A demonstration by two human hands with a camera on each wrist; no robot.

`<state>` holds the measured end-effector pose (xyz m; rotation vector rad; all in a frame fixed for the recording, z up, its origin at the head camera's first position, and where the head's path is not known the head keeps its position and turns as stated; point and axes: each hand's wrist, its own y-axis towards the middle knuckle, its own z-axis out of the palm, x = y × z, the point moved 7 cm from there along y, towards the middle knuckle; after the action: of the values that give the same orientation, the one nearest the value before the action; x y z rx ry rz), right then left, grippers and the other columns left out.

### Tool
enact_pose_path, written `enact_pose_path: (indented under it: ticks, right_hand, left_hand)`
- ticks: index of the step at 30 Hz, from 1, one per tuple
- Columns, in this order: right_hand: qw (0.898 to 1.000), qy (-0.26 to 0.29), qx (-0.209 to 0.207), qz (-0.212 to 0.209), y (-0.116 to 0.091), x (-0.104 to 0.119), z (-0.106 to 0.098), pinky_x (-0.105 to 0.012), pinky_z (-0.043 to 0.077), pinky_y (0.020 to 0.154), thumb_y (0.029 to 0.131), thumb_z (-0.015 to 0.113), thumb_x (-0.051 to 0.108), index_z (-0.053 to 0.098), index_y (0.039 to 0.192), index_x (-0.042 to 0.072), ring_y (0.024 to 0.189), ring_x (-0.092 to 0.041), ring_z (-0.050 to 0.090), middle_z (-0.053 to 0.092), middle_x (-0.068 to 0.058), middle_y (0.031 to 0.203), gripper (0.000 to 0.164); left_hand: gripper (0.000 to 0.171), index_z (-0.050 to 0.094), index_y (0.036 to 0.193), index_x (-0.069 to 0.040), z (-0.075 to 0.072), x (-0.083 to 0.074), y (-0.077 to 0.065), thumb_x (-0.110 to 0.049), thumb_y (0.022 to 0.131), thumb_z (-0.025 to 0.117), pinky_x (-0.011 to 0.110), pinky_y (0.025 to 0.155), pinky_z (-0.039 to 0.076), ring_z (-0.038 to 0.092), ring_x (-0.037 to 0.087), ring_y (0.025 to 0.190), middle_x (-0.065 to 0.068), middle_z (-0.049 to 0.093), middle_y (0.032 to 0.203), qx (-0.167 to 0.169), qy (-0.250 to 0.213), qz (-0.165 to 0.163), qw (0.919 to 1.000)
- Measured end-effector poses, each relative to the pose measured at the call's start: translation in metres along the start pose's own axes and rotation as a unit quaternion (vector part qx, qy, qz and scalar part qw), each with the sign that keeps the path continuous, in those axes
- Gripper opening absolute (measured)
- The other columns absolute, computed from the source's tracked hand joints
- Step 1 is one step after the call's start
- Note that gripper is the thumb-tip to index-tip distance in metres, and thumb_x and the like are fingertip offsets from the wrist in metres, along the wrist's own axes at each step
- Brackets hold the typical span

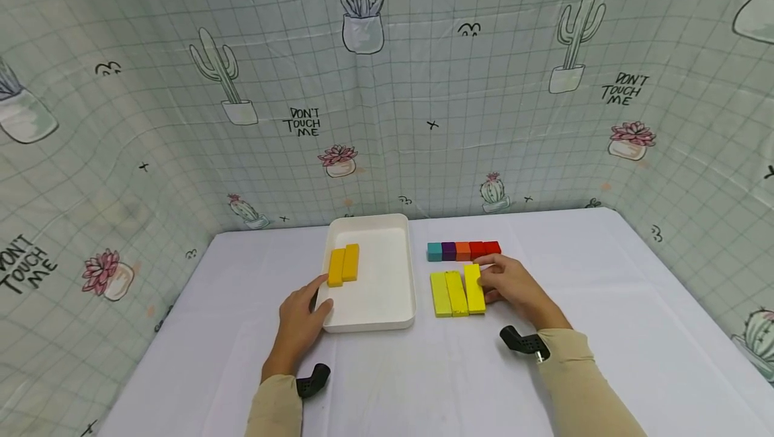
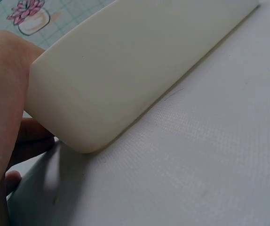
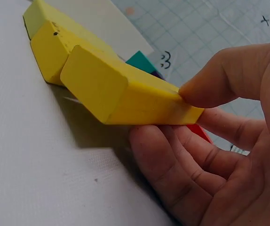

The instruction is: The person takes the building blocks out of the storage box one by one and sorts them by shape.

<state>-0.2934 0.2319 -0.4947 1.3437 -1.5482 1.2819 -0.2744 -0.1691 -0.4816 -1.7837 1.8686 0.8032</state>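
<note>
My right hand (image 1: 510, 286) pinches a bright yellow block (image 1: 474, 289) by its far end and side. In the right wrist view, this yellow block (image 3: 121, 89) is tilted, and a shadow lies under its near end. Directly left of it, a second yellow block (image 1: 456, 294) and a paler yellow-green block (image 1: 441, 294) lie side by side on the table. On the other side, my left hand (image 1: 300, 319) grips the white tray (image 1: 387, 275) at its near left edge, fingers along the outside. The left wrist view shows the tray's wall (image 2: 125, 61) close up.
Two orange-yellow blocks (image 1: 343, 265) lie in the tray's left part. Behind the yellow blocks stands a row of small blocks: teal (image 1: 435, 252), purple (image 1: 449, 251), orange (image 1: 462, 251) and red (image 1: 478, 249). A patterned cloth (image 1: 387, 87) hangs behind the white table (image 1: 423, 383).
</note>
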Motion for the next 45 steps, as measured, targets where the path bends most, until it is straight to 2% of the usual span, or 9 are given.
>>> enact_pose_path:
  ticks: [5,14,22,26,34,45]
  right_hand:
    - [1.000,-0.023,0.003,0.000,0.001,-0.002,0.002,-0.032,0.059,0.076,0.094,0.057,0.011,0.050,0.139,0.002,0.091,-0.028,0.061,0.059,-0.017,0.109,0.047]
    - [0.998,-0.062,0.009,-0.019,0.000,0.003,0.005,-0.033,0.060,0.076,0.094,0.057,0.012,0.052,0.141,0.002,0.094,-0.029,0.062,0.058,-0.023,0.129,0.049]
    - [0.994,-0.106,0.000,-0.018,-0.003,0.007,0.005,-0.032,0.060,0.072,0.092,0.062,0.009,0.056,0.139,0.001,0.089,-0.028,0.061,0.062,-0.020,0.113,0.049]
    - [0.992,-0.121,-0.003,-0.022,-0.003,0.010,0.005,-0.032,0.060,0.071,0.092,0.063,0.010,0.056,0.139,0.000,0.087,-0.027,0.062,0.063,-0.019,0.111,0.048]
    - [0.989,-0.147,-0.005,-0.026,-0.005,0.012,0.006,-0.032,0.060,0.069,0.093,0.064,0.011,0.056,0.139,-0.001,0.082,-0.024,0.062,0.065,-0.019,0.112,0.048]
    - [0.983,-0.181,-0.011,-0.014,-0.004,0.011,0.005,-0.029,0.058,0.064,0.092,0.064,0.015,0.057,0.139,0.002,0.069,-0.022,0.061,0.065,-0.015,0.102,0.049]
  left_hand:
    - [0.055,0.049,0.149,-0.017,0.000,0.000,-0.001,-0.024,0.096,0.061,0.062,0.112,0.028,0.045,0.038,0.132,0.016,0.051,0.147,-0.001,0.002,0.002,1.0000]
    - [0.056,0.049,0.149,-0.017,-0.001,0.000,0.001,-0.025,0.096,0.061,0.061,0.114,0.025,0.044,0.037,0.133,0.016,0.052,0.147,-0.004,-0.001,0.001,1.0000]
    - [0.055,0.050,0.149,-0.017,0.002,0.003,0.002,-0.024,0.095,0.061,0.060,0.113,0.026,0.046,0.036,0.131,0.015,0.054,0.145,-0.004,0.004,0.005,1.0000]
    - [0.055,0.051,0.149,-0.017,0.001,0.002,0.004,-0.025,0.095,0.062,0.059,0.113,0.026,0.047,0.036,0.130,0.014,0.054,0.145,-0.009,0.002,0.015,0.9999]
    - [0.055,0.050,0.149,-0.018,0.002,0.004,0.003,-0.024,0.095,0.062,0.060,0.114,0.024,0.045,0.037,0.132,0.014,0.053,0.146,-0.006,0.005,0.005,1.0000]
    - [0.055,0.049,0.150,-0.018,0.001,0.001,0.001,-0.024,0.096,0.061,0.061,0.114,0.025,0.044,0.037,0.133,0.015,0.052,0.147,-0.003,0.005,-0.002,1.0000]
